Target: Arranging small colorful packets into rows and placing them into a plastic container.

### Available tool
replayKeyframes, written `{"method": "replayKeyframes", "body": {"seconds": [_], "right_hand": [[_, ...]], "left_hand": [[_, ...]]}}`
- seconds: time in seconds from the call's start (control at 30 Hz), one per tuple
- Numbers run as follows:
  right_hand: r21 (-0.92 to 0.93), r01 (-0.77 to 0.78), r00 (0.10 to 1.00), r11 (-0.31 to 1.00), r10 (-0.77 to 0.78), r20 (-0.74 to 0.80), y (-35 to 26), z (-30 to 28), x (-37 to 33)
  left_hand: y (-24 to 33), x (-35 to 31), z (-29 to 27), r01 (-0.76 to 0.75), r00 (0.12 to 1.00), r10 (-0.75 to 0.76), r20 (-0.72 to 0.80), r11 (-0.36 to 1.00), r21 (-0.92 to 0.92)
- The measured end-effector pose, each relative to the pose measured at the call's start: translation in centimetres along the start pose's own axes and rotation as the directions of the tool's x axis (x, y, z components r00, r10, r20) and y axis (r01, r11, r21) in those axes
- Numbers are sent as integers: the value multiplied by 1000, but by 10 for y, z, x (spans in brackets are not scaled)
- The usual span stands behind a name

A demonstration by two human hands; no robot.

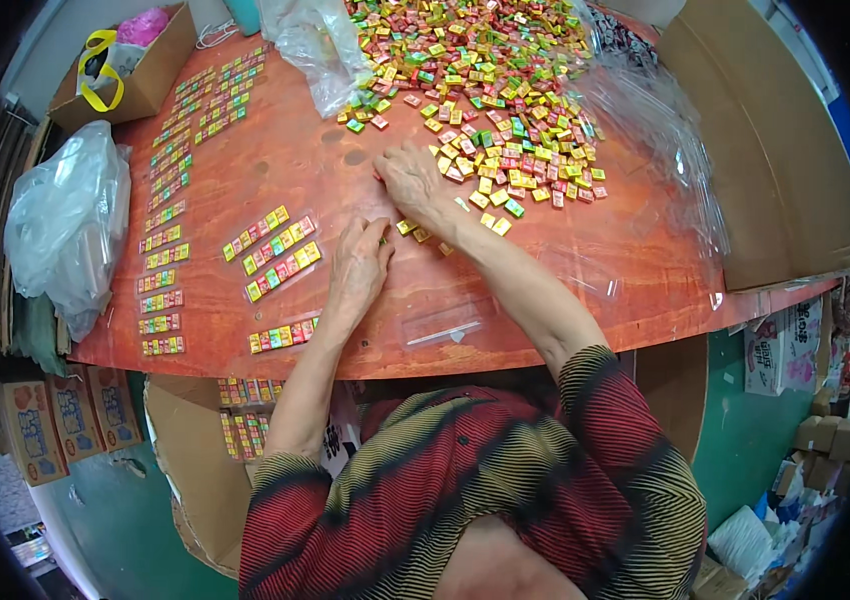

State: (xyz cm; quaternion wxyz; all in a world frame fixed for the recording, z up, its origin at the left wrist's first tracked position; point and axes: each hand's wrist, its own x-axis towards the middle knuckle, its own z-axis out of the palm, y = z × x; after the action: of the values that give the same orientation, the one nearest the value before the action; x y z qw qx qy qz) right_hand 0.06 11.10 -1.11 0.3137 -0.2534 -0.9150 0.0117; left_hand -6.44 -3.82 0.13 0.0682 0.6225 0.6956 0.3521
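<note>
Left hand: your left hand (358, 262) rests on the bench (345, 180), fingers curled; grip unclear.
Right hand: your right hand (411, 180) lies flat, fingers spread over loose candies (490, 110).

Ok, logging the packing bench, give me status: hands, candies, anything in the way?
Left hand flat on table, fingertips on a candy. Right hand at edge of candy pile. Filled strips left of hands. Empty sleeve near the front edge, nothing blocking.
</note>
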Motion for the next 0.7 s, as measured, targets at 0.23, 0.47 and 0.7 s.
{"method": "replayKeyframes", "body": {"seconds": [0.23, 0.47, 0.7], "right_hand": [[45, 108, 954, 993, -116, 276, -9, -19, -12], [279, -137, 987, 950, 107, 119, -22, -56, -48], [70, -97, 986, 993, 86, 145, -23, -39, -62]], "left_hand": [[-6, -4, -6, 86, 996, -86, 0, 996, 27], [0, -3, -15, 143, 989, -143, 30, 990, 6], [-19, 33, -26, 97, 972, -98, 211, 995, 18]]}}
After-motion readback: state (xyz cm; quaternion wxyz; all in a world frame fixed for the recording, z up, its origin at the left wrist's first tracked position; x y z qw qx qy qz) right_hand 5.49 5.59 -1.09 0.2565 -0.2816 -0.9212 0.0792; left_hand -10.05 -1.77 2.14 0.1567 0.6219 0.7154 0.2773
